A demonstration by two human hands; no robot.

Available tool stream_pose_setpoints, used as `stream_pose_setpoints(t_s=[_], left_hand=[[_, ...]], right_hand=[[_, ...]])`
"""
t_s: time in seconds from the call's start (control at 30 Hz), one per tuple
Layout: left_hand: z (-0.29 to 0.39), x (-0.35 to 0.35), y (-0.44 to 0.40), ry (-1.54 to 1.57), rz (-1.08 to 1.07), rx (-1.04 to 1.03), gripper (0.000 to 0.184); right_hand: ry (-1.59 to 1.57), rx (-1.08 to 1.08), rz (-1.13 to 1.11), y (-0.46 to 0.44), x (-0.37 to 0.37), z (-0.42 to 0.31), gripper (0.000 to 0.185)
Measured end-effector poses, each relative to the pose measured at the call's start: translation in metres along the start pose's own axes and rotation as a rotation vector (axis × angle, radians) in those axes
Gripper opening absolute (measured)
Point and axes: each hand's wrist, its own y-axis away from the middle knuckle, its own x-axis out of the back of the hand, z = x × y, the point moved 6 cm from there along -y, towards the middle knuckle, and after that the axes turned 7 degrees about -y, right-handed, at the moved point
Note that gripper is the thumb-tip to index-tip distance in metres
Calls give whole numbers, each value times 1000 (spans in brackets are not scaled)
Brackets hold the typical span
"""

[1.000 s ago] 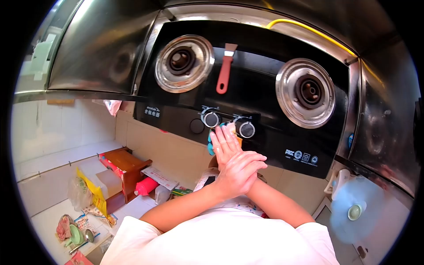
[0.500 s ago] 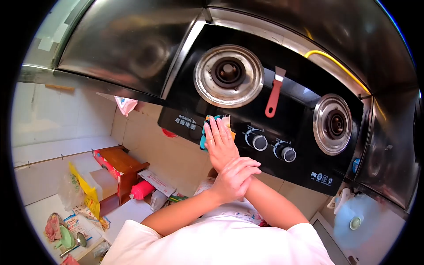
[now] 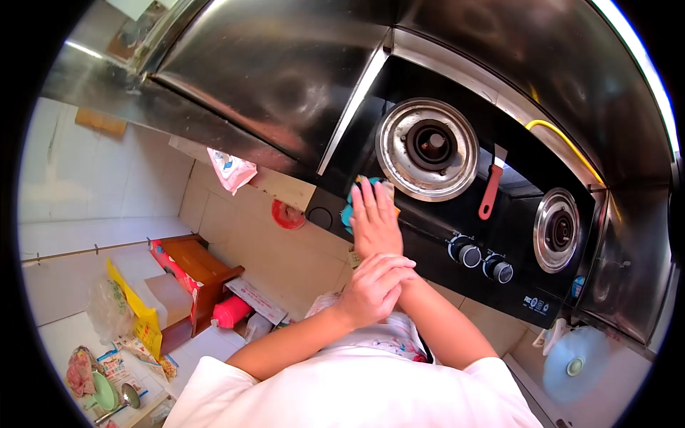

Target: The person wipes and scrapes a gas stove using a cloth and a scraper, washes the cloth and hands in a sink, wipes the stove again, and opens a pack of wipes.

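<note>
My right hand [image 3: 376, 222] lies flat on a colourful cloth [image 3: 347, 215], fingers stretched out, pressing it against the black glass gas hob [image 3: 421, 227]. The cloth, with turquoise and orange parts, shows only at its edges. Across my right wrist sits my left hand [image 3: 377, 289], its fingers wrapped around it. Just beyond the cloth is the left burner [image 3: 427, 150] with its steel ring. A scraper [image 3: 489, 191] with a red handle and metal blade rests between the two burners. Two control knobs [image 3: 469, 256] are to the right of my right hand.
The right burner [image 3: 557, 230] and a yellow hose [image 3: 567, 146] are at the far right. Steel panels [image 3: 278, 78] surround the hob. A pink packet [image 3: 232, 170] lies on the ledge at left. Below stand a red basin [image 3: 287, 214], a wooden stool [image 3: 203, 267] and a blue fan [image 3: 576, 366].
My right hand and the cloth have slid left along the hob's front, over where the white lettering was. My left hand stays on the wrist. The camera view has shifted left.
</note>
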Motion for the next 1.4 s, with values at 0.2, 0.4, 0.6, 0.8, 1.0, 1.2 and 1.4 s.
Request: stream_pose_setpoints(t_s=[0.2,0.4,0.6,0.8,1.0,1.2,1.4], left_hand=[[-20,25,5,-40,51,30,24],[-23,35,1,-40,40,21,27],[-27,30,-10,-30,32,14,27],[-19,6,-23,45,-70,-72,26],[-22,-4,-27,22,-142,-87,26],[-23,-9,-33,33,-172,-78,26],[-28,-18,-37,0,-170,-34,33]], right_hand=[[-13,263,-85,7,-28,-22,60],[-92,177,-69,-15,-19,-29,54],[-110,236,-129,6,-30,-23,59],[76,-189,62,56,37,27,61],[49,-369,137,62,51,44,63],[15,-411,135,83,52,36,57],[-35,-463,192,69,84,59,53]])
